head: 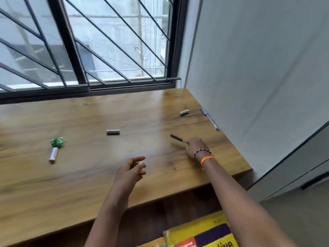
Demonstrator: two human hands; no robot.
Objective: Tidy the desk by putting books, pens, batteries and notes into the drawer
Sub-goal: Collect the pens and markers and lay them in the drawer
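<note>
My right hand (195, 147) pinches the near end of a dark pen (178, 138) just above the wooden desk (80, 184). Over the desk's middle my left hand (132, 169) hovers with loosely spread fingers and holds nothing. One battery (112, 132) lies in the middle of the desk, a second battery (184, 112) at the far right, and a third battery (53, 155) at the left beside a crumpled green note (57, 142). A blue-capped pen (210, 120) lies along the right wall. Below the desk's front edge sit yellow books (201, 234).
A barred window runs along the back of the desk. A grey wall closes the right side, with a grey cabinet (293, 166) and its dark handle beyond the desk's right edge. The whole frame is motion-blurred.
</note>
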